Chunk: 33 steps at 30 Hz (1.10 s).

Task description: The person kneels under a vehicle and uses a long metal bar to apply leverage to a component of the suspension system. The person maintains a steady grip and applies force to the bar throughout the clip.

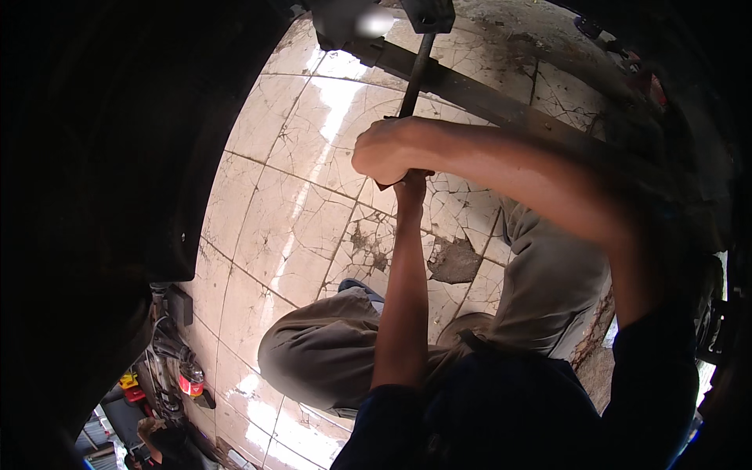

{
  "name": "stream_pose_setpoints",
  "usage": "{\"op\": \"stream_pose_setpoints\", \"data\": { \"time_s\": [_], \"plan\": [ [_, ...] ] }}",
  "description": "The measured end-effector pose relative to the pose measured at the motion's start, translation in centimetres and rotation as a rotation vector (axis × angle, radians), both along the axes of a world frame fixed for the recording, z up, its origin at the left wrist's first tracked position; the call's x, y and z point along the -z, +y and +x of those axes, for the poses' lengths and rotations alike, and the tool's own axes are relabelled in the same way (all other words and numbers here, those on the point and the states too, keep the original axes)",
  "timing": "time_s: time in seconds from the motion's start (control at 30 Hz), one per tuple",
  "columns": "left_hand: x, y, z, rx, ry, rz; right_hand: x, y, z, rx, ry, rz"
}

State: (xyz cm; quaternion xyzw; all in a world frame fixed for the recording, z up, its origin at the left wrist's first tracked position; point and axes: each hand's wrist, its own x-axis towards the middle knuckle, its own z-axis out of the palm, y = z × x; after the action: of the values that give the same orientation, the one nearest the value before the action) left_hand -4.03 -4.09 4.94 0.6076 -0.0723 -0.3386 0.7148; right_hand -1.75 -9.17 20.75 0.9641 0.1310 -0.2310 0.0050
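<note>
A dark metal rod (417, 74) slants down from a dark bracket (429, 12) at the top of the view. My right hand (384, 153) is closed in a fist around its lower end, the forearm reaching across from the right. Just beneath, my left hand (412, 185) comes up from below and touches the right one. Its fingers are curled and partly hidden behind the right hand, so what they hold does not show. Dark corners of a thin piece stick out beside the right fist; its kind is unclear.
A long dark beam (478, 98) crosses behind the rod. Below lies a cracked tile floor (258, 196) with a broken patch (457, 261). My bent legs (321, 341) are under my arms. Dark bodywork fills the left. A red container (190, 385) and another person (153, 439) are at lower left.
</note>
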Motion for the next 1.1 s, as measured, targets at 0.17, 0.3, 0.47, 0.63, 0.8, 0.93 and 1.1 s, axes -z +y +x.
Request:
{"op": "stream_pose_setpoints", "data": {
  "time_s": [0.17,0.3,0.47,0.63,0.8,0.93,1.1],
  "plan": [
    [3.3,1.3,2.2,0.017,-0.155,-0.120,1.5,1.0,1.7,-0.076,-0.024,0.007],
    [3.3,0.2,2.1,0.067,-0.033,-0.123,1.2,-0.4,1.4,-0.027,-0.031,0.070],
    [3.3,0.4,1.9,0.028,-0.193,-0.103,2.1,0.2,1.5,-0.047,-0.010,-0.058],
    [2.6,1.5,2.0,0.004,-0.112,-0.171,1.1,1.6,1.5,-0.019,-0.004,-0.004],
    [4.2,1.6,2.8,0.024,-0.117,-0.089,1.7,1.7,1.7,-0.045,-0.020,-0.015],
    [4.8,2.7,3.8,0.032,-0.156,-0.073,2.4,2.3,2.4,-0.081,-0.046,0.040],
    [2.4,1.3,1.8,0.000,-0.129,-0.103,1.3,1.4,1.2,-0.034,0.014,-0.022]
  ]
}}
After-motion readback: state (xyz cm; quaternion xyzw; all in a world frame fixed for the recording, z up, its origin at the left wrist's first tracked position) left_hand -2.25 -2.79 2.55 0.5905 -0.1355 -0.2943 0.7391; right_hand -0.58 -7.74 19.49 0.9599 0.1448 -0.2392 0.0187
